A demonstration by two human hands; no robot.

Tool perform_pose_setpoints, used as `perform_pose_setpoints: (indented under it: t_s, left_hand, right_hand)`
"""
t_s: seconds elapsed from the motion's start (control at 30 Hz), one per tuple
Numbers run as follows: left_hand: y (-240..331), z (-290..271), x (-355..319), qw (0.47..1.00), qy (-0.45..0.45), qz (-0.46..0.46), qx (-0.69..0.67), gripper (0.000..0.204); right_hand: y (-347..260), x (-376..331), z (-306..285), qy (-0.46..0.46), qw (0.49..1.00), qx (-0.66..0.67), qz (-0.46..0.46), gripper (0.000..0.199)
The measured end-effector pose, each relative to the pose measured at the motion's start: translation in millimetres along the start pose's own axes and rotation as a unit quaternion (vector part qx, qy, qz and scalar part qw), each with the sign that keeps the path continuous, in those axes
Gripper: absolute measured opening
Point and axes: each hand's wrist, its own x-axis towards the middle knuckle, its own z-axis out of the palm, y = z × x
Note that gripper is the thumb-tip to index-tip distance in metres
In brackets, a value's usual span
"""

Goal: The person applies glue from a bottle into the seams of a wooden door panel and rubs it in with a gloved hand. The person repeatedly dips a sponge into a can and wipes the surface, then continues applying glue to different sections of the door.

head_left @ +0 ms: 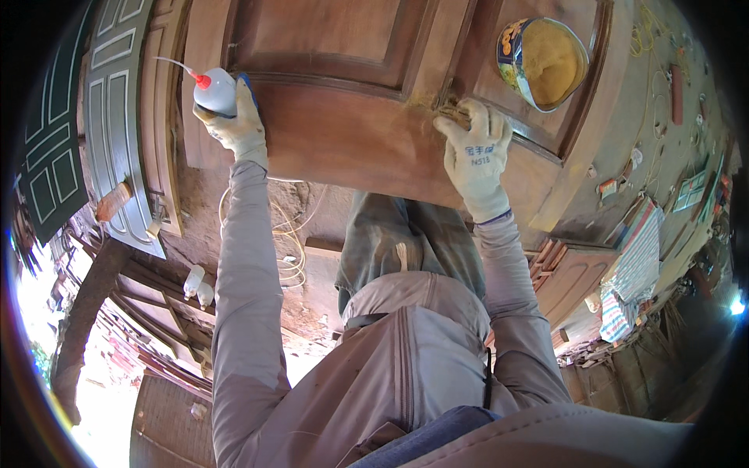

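Note:
A brown wooden panel door [335, 129] lies flat in front of me. My left hand [238, 129], in a pale work glove, is closed around a white squeeze bottle [216, 93] with a red cap and a thin bent nozzle, held over the door's left side. My right hand [477, 152], gloved too, rests on the door with its fingers bent together beside a small patch of tan sawdust [446, 104] at a joint of the frame. Something brown shows between thumb and fingers, too small to name. A cut-open can [550, 66] of tan powder lies on the door beyond that hand.
Dark green panel doors [117, 93] stand at the left. A pale hose or cable [292, 242] coils on the ground below the door. To the right are another brown door panel [573, 281], a striped sheet [636, 257] and scattered bits. Two white bottles [197, 285] sit lower left.

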Motion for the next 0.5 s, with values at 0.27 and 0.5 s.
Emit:
perform_pose_setpoints:
  t_s: [0.27, 0.5]
  left_hand:
    - [-2, 0, 2, 0.999, -0.002, 0.024, -0.028, 0.072]
    - [-1, 0, 2, 1.0, -0.016, 0.016, -0.016, 0.069]
  right_hand:
    - [6, 2, 3, -0.038, 0.999, -0.008, 0.004, 0.048]
    - [1, 20, 20, -0.018, 0.998, -0.067, 0.012, 0.056]
